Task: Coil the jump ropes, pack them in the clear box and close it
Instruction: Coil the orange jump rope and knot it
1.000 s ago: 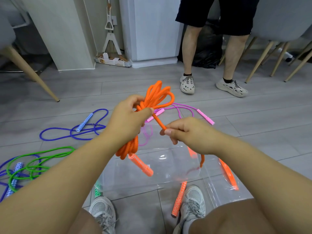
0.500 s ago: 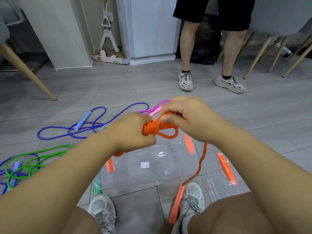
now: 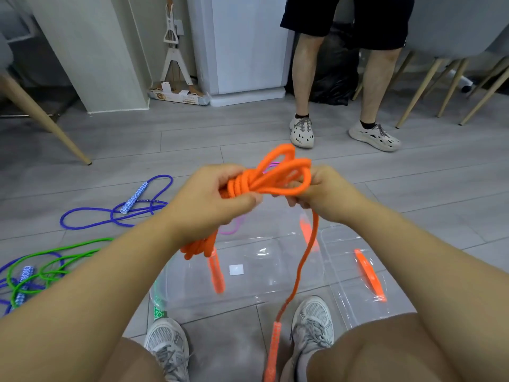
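Observation:
I hold an orange jump rope (image 3: 271, 175) bundled in loops above the clear box (image 3: 278, 285). My left hand (image 3: 212, 199) grips the bundle at its wrapped middle. My right hand (image 3: 323, 191) grips the loose strand beside the loops. That strand hangs down to an orange handle (image 3: 274, 351) between my shoes; the other handle (image 3: 216, 274) dangles over the box. The clear lid (image 3: 355, 274) with an orange latch lies to the box's right. A blue rope (image 3: 115, 213) and a green rope (image 3: 52, 260) lie on the floor at left. A pink rope (image 3: 232, 230) shows partly behind my hands.
A person in black shorts and white clogs (image 3: 301, 130) stands just beyond the ropes. Wooden chair legs (image 3: 46, 125) stand at far left and far right. A white cabinet (image 3: 242, 45) and a mop stand (image 3: 175, 59) are against the back wall. My own shoes (image 3: 312, 323) touch the box's near side.
The loops have come up and fanned out above my hands. My right hand moved from over the bundle to its right side, and the hanging strand now drops straighter to the handle.

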Tool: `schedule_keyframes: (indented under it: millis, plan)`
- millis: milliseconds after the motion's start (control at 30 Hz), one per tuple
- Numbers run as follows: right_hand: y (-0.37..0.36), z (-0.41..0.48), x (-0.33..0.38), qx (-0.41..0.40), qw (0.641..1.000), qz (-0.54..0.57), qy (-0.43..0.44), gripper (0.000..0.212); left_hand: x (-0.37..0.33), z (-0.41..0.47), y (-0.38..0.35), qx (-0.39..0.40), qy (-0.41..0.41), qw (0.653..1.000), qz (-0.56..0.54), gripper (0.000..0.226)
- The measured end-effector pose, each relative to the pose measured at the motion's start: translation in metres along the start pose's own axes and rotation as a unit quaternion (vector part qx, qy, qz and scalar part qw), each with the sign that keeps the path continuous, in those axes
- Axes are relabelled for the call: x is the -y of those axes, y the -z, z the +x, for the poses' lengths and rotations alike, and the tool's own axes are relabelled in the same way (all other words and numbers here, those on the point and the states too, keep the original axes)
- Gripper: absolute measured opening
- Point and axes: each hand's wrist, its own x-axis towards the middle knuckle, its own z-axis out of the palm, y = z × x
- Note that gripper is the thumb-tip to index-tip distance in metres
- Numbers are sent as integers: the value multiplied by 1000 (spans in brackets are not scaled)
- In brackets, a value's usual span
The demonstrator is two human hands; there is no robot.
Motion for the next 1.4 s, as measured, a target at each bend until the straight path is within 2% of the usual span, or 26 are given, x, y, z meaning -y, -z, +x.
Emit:
schedule_keyframes:
  millis: [67, 100, 167, 267, 333, 400, 467, 567, 633, 667, 767, 867, 933, 1033, 1100, 1167, 1300, 1367, 1400]
  plan:
    - [-4, -5, 3, 20, 1000, -13, -8, 20, 3, 6, 1, -70, 45, 988, -131, 24]
    - [-8, -8, 6, 39, 999, -32, -4, 20, 4, 9, 1, -106, 65, 980, -156, 28]
    - [-17, -13, 14, 75, 993, -88, 11, 23, 8, 15, 0, -153, 81, 979, -109, 21]
    - [-23, -19, 27, 108, 972, -206, 32, 28, 15, 19, -2, -168, 59, 983, 38, 8]
    - [-22, -22, 30, 111, 964, -239, 42, 28, 20, 19, -2, -133, 49, 975, 171, 10]
    - [-20, -23, 33, 102, 955, -268, 81, 29, 23, 16, -3, -73, 47, 962, 258, 18]
    - [-18, -21, 34, 72, 950, -266, 144, 31, 23, 12, -2, -21, 34, 958, 285, 20]
    - [-11, -13, 34, 18, 943, -282, 176, 38, 18, 8, -2, 38, 37, 953, 298, 22]
    - [-8, -8, 34, -15, 937, -279, 209, 32, 13, 5, -3, 68, 22, 950, 305, 17]
    - [-7, -5, 35, -27, 938, -269, 217, 28, 12, 4, -4, 82, 11, 943, 321, 22]
    - [-4, 4, 36, -22, 960, -220, 173, 20, 14, 1, -8, 110, -5, 924, 365, 45]
    - [3, 10, 26, -24, 990, -101, 91, 15, 11, -1, -5, 82, -37, 951, 296, 43]
    - [5, 10, 16, -17, 998, -24, 63, 12, 4, -3, -3, 47, -45, 971, 228, 33]
    - [1, 6, 5, -1, 999, 5, 47, 19, -3, -3, -5, 9, 1, 1000, 29, 34]
    - [-6, 0, 6, 18, 1000, 8, 20, 17, -2, 1, -5, -41, 23, 992, -114, 34]
    - [-12, -6, 9, 45, 999, 3, 11, 21, -1, 7, -3, -102, 39, 980, -165, 29]
    - [-17, -17, 19, 87, 991, -102, 15, 23, 8, 15, -4, -172, 91, 977, -91, 11]
    - [-16, -21, 23, 101, 981, -163, 23, 23, 15, 15, -5, -167, 89, 982, 26, 3]
    - [-15, -23, 25, 107, 977, -185, 30, 22, 19, 15, -4, -147, 83, 980, 105, 6]
